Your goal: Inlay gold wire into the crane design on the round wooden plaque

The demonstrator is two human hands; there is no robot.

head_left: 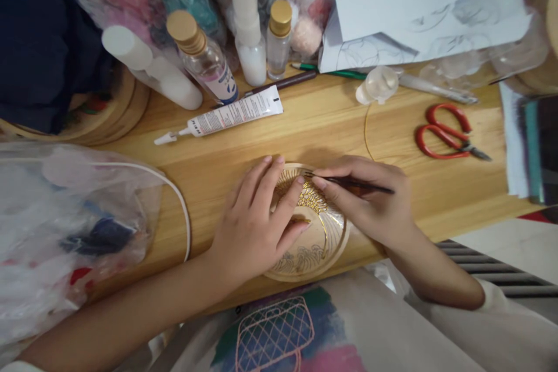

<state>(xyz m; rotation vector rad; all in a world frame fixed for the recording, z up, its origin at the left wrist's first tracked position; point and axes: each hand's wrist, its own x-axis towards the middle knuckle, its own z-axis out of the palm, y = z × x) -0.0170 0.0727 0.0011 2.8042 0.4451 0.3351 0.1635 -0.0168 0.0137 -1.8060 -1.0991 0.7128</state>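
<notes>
A round wooden plate (300, 270) lies near the table's front edge, with a line drawing and gold wire (310, 195) shaped along its upper part. My left hand (259, 215) rests over the plate's left side, fingers stretched out and apart, fingertips on its upper area. Dark thin tweezers (360, 183) are pinched in my right hand (375, 197), their tips at the plate's upper rim by my left index finger. Whether the tips grip a bit of wire is too small to tell. Part of the pattern is hidden under my left hand.
Red-handled cutters (447, 133) lie at the right, near a loose gold wire (367, 133). Behind the plate are a white glue tube (238, 115), a cork-topped bottle (204, 64) and other small bottles. Papers (427, 0) lie at the back; a plastic bag (87, 232) sits left.
</notes>
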